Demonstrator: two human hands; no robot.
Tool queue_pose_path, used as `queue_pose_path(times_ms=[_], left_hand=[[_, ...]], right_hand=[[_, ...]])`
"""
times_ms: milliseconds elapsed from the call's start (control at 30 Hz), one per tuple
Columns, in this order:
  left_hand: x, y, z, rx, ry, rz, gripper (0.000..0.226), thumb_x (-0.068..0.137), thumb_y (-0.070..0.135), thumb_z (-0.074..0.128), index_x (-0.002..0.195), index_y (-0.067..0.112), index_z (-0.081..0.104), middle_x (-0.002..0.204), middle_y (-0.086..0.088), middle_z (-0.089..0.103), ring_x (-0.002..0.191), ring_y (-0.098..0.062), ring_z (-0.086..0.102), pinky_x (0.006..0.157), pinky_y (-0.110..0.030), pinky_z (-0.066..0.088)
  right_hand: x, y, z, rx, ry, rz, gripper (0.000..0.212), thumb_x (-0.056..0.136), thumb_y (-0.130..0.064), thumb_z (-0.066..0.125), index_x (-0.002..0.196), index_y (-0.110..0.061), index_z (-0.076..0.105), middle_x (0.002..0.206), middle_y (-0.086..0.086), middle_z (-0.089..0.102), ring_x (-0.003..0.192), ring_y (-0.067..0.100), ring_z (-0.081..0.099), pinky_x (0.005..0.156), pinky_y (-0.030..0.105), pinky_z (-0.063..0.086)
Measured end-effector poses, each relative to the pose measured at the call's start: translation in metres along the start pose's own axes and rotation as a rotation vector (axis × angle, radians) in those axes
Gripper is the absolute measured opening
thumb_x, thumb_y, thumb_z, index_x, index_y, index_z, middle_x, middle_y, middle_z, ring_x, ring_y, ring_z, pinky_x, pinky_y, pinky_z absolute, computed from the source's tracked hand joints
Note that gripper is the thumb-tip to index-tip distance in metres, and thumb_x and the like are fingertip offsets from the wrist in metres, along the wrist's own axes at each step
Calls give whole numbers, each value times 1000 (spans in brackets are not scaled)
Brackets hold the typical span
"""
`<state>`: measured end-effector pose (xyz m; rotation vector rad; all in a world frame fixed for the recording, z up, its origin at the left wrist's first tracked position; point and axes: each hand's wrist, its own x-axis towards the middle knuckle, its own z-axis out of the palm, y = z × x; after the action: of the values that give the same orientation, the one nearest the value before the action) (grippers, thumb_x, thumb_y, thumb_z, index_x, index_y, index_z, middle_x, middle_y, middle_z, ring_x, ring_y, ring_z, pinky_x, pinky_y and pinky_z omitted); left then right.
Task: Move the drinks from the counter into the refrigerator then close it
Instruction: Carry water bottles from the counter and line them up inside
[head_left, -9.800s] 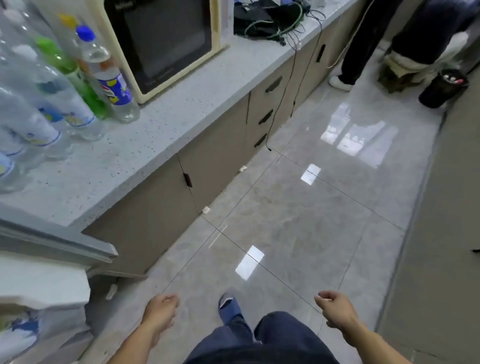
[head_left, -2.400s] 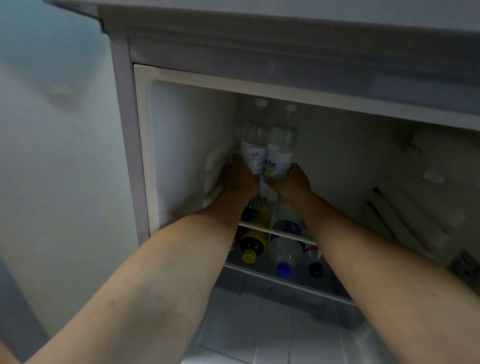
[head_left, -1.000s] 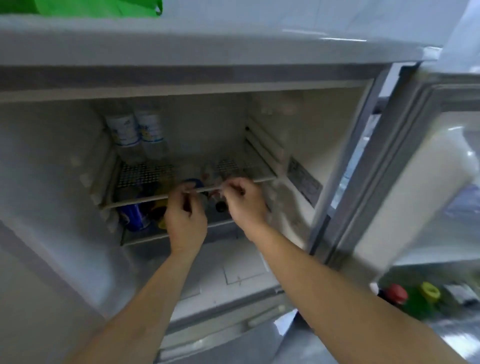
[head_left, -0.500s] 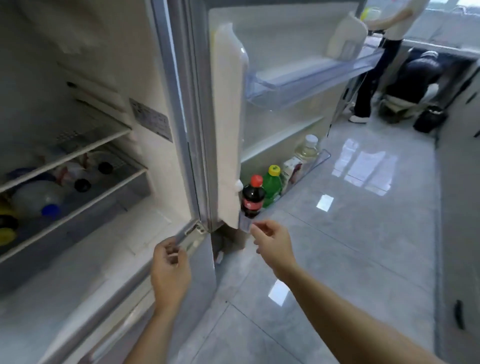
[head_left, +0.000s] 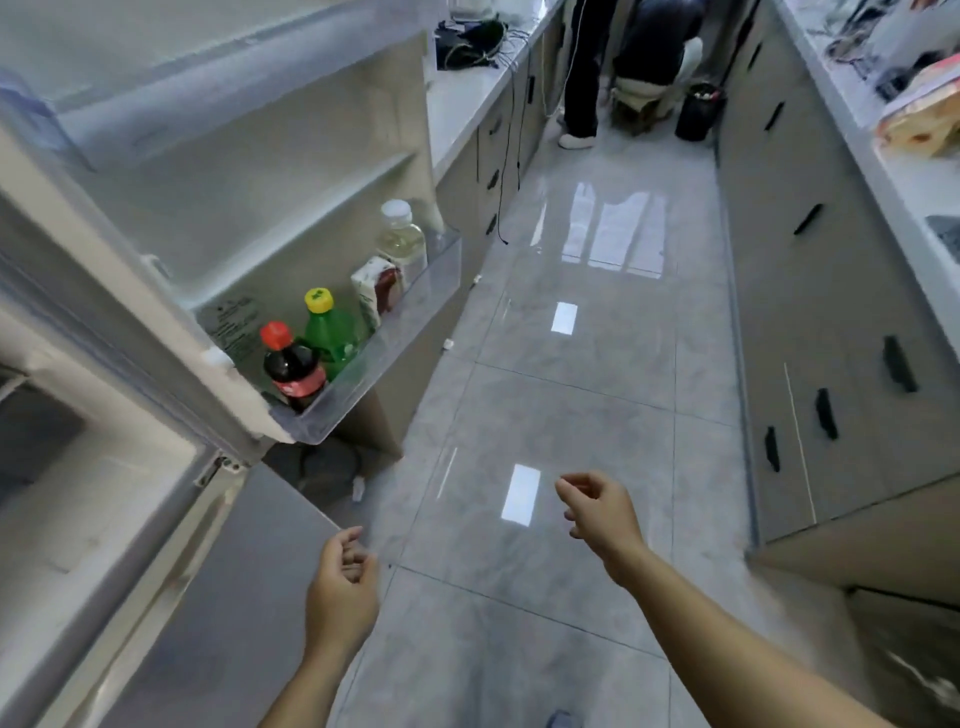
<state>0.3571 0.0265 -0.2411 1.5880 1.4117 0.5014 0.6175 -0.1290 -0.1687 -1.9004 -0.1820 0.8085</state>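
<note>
Both your hands empty: left hand (head_left: 340, 592) and right hand (head_left: 602, 512) hang over floor, fingers loosely curled, holding nothing. Refrigerator door (head_left: 249, 171) wide open. Door bin (head_left: 400, 332) holds cola bottle (head_left: 291, 366), green bottle (head_left: 327, 327), carton (head_left: 378, 286), clear bottle (head_left: 400, 236) (all upright). Tabletop (head_left: 457, 98) partly visible, no drinks seen there; remainder hidden. Judgement: loading partly done; fetch any remaining drinks, then shut door.

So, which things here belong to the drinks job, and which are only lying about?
Job:
refrigerator door, open
cola bottle
green bottle
carton
clear bottle
left hand, empty
right hand, empty

Lying about:
cables
black bin
</note>
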Motion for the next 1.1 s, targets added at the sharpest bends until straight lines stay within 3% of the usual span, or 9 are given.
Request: queue_pose_path(times_ms=[167,367,533,633,700,833,1100], left_hand=[[-16,4,45,103,-218,-128,28,91,20,66,116,29,57,98,-1,66,85,-13,64,71,-32,51],[-41,-36,64,242,-397,-342,28,91,20,67,118,19,60,100,-12,62,86,-26,60,81,-38,54],[-46,-74,47,315,-437,-480,28,89,20,68,115,9,62,107,-18,65,86,-34,65,65,-31,53],[-36,-89,37,370,-461,-547,31,86,21,72,111,6,64,101,-18,67,84,-33,68,84,-36,55],[-23,-93,35,403,-468,-569,32,85,22,74,110,5,65,98,-18,68,81,-31,67,86,-38,54],[12,-77,51,401,-470,-581,27,90,20,68,113,7,62,93,-16,68,73,-30,62,66,-33,52],[101,20,161,294,-549,-449,24,97,23,60,118,11,58,99,-9,67,80,-25,63,65,-32,54]], right_hand=[[16,47,-54,-2,30,128,5,91,-22,66,92,-17,68,87,4,68,71,19,59,54,28,48],[7,113,-93,-17,62,346,11,91,-29,66,96,-19,65,95,6,67,78,22,62,60,31,52],[-33,165,-117,-28,152,503,11,91,-25,66,96,-16,65,88,8,66,70,21,59,60,33,51],[-56,190,-126,-29,227,601,13,91,-25,65,96,-13,66,89,8,66,69,23,59,60,32,51],[-66,201,-128,-19,268,653,14,92,-26,65,96,-13,66,95,11,68,74,24,61,62,33,52],[-77,216,-130,-10,313,727,13,91,-25,65,96,-12,66,86,8,67,69,23,60,61,31,51],[-33,222,-151,63,336,836,12,92,-23,65,93,-11,66,94,11,67,80,30,64,68,37,55]])
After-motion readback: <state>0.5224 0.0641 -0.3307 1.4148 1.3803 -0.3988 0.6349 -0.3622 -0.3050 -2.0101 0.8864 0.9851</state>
